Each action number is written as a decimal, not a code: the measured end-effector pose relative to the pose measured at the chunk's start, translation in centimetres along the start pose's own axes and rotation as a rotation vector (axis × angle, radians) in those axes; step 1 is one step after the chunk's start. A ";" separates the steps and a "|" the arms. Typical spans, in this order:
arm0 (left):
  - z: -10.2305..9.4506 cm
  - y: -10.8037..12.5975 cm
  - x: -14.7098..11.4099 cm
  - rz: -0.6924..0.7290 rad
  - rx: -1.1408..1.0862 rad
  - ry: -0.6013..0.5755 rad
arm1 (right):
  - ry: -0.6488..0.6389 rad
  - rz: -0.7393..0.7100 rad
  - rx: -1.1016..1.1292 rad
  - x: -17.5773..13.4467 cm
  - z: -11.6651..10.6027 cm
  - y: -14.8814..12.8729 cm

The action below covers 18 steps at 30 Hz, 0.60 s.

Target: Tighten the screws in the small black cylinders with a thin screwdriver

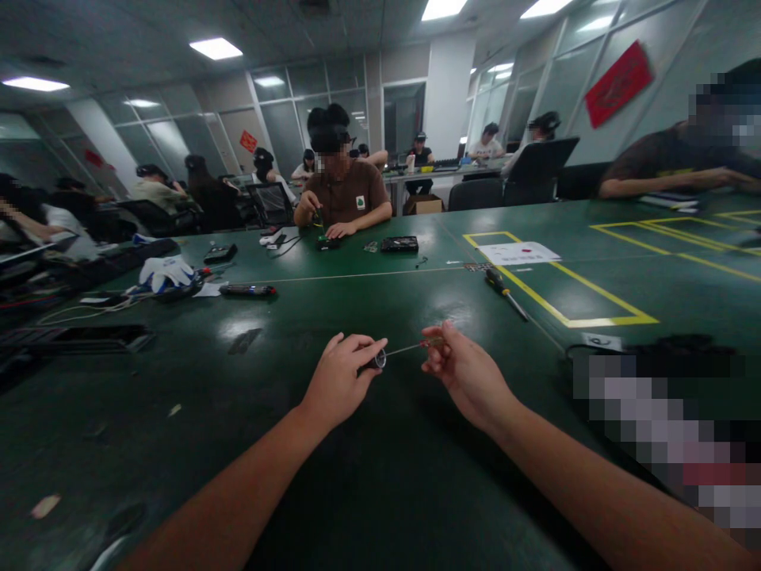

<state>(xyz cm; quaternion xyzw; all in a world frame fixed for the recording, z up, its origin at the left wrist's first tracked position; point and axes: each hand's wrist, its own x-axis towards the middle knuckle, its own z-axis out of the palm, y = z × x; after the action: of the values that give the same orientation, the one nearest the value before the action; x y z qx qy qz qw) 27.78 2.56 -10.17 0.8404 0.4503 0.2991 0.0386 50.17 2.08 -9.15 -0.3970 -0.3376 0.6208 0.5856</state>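
Note:
My left hand (340, 377) is closed around a small dark round part (380, 359), whose pale circular rim faces right. In my right hand (467, 369) is a slim screwdriver (407, 348), its small handle pinched between thumb and fingers. The thin metal shaft points left and reaches the rim of the round part; whether the tip touches it cannot be made out. Both hands are just above the green tabletop (380, 492). The fingers hide most of the round part's body and much of the screwdriver's handle.
A larger black-and-yellow screwdriver (505, 292) lies beyond my right hand, near a printed sheet (518, 252) and yellow tape outlines. White-blue gloves (167, 274) and a dark pen-shaped tool (248, 291) lie left. A co-worker (345, 190) sits opposite, handling a small device.

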 end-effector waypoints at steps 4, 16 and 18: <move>-0.1 0.2 0.0 0.014 -0.007 0.001 | 0.003 0.021 0.032 0.2 -0.2 0.4; -0.2 0.3 0.0 0.032 -0.020 -0.001 | 0.056 0.172 0.166 0.9 -0.4 0.0; -0.2 0.2 0.0 0.020 -0.018 -0.012 | 0.036 0.077 0.144 0.8 -0.4 -0.1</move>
<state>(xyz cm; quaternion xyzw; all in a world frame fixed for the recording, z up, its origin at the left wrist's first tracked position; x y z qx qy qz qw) 27.85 2.41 -9.88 0.8463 0.4390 0.2984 0.0458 50.60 2.87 -9.36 -0.3777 -0.2659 0.6584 0.5942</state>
